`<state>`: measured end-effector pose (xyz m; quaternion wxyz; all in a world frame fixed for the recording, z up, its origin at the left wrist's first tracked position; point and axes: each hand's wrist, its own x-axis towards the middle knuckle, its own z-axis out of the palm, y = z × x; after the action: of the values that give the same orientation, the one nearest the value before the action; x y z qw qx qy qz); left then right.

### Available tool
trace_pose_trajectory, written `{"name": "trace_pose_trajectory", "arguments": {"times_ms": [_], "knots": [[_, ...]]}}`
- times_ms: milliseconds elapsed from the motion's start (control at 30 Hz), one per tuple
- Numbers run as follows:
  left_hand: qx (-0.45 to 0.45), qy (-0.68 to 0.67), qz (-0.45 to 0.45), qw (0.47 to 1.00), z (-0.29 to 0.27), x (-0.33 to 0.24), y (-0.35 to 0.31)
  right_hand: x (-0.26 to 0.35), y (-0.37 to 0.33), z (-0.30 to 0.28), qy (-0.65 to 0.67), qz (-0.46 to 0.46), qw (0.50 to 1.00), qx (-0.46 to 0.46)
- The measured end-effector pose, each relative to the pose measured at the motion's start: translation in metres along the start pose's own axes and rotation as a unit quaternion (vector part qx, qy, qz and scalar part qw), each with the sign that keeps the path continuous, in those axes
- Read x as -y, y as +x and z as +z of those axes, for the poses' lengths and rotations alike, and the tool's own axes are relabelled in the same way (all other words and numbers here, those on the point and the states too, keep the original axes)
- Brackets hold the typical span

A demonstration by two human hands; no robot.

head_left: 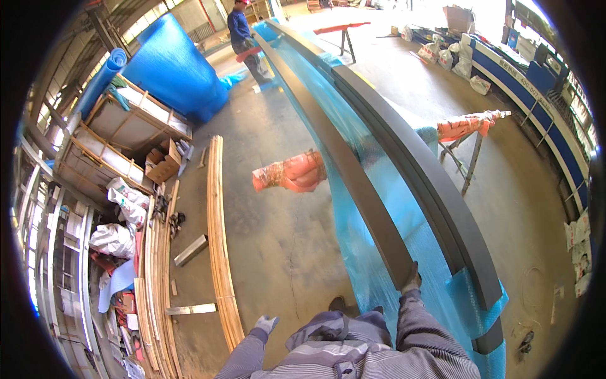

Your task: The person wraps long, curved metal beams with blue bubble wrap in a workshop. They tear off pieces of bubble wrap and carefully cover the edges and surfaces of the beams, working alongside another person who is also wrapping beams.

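Observation:
My right hand (413,279), in a dark glove, is closed on the near end of a long brown-grey metal profile (341,155). The profile runs away from me to the far end, over a sheet of blue bubble wrap (372,237). To its right lies a stack of dark grey profiles (435,183), partly wrapped in the same blue film near my end. My left hand (267,324), in a light grey glove, hangs low at my left side with its fingers stretched out and nothing in it. A co-worker (240,28) in blue stands by the far end.
Trestles with orange-wrapped bars (290,174) stand under the profiles; one orange-wrapped end (470,126) juts out right. Long wooden strips (218,234) lie on the floor to my left, near crates (136,114) and a big blue roll (173,69). A blue-and-white machine (530,95) stands right.

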<state>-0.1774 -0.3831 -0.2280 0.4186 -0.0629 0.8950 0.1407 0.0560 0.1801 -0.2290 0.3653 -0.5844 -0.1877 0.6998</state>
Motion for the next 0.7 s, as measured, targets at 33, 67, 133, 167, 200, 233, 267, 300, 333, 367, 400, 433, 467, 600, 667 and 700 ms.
{"name": "trace_pose_trajectory", "arguments": {"times_ms": [33,67,133,167,200,233,267,300,333,367,400,433,467,600,667,700], "knots": [[-0.016,0.012,0.020,1.000,-0.002,0.013,0.001,-0.002,0.002,-0.013,0.033,-0.011,0.999,-0.017],[-0.011,0.030,0.012,0.999,-0.002,0.023,-0.001,-0.004,0.004,-0.027,0.002,-0.023,1.000,-0.020],[-0.014,0.089,0.028,0.996,0.002,0.023,-0.008,-0.004,0.000,-0.063,-0.066,-0.052,0.995,-0.059],[-0.028,0.132,0.059,0.989,0.002,0.014,-0.014,-0.007,-0.006,-0.077,0.005,-0.038,0.997,-0.066],[-0.054,0.182,0.089,0.978,0.001,-0.003,-0.018,-0.006,-0.012,-0.094,-0.029,-0.062,0.995,-0.079],[-0.037,0.184,0.115,0.976,0.002,-0.025,-0.024,-0.003,-0.021,-0.115,-0.061,-0.070,0.991,-0.091],[-0.021,0.175,0.137,0.975,0.007,-0.052,-0.030,0.000,-0.030,-0.135,-0.091,-0.082,0.987,-0.101],[-0.021,0.169,0.162,0.972,0.012,-0.081,-0.038,0.001,-0.038,-0.153,-0.082,-0.090,0.988,-0.097],[-0.016,0.169,0.179,0.969,0.019,-0.109,-0.046,0.002,-0.045,-0.171,-0.068,-0.102,0.988,-0.090],[0.001,0.151,0.208,0.966,0.027,-0.139,-0.054,0.004,-0.050,-0.188,-0.055,-0.107,0.989,-0.089],[0.020,0.138,0.229,0.963,0.038,-0.171,-0.062,0.005,-0.054,-0.204,-0.050,-0.129,0.987,-0.084],[0.025,0.146,0.266,0.953,0.052,-0.202,-0.071,0.008,-0.056,-0.220,-0.045,-0.144,0.985,-0.084],[0.028,0.154,0.303,0.940,0.064,-0.233,-0.079,0.011,-0.059,-0.235,-0.038,-0.146,0.984,-0.092],[0.079,0.092,0.372,0.920,0.113,-0.334,-0.119,0.052,-0.057,-0.299,-0.046,-0.222,0.970,-0.089],[0.140,0.100,0.391,0.904,0.132,-0.370,-0.136,0.071,-0.048,-0.319,-0.049,-0.234,0.966,-0.100],[0.136,0.099,0.409,0.897,0.141,-0.383,-0.145,0.075,-0.045,-0.326,-0.032,-0.265,0.960,-0.086]]}}
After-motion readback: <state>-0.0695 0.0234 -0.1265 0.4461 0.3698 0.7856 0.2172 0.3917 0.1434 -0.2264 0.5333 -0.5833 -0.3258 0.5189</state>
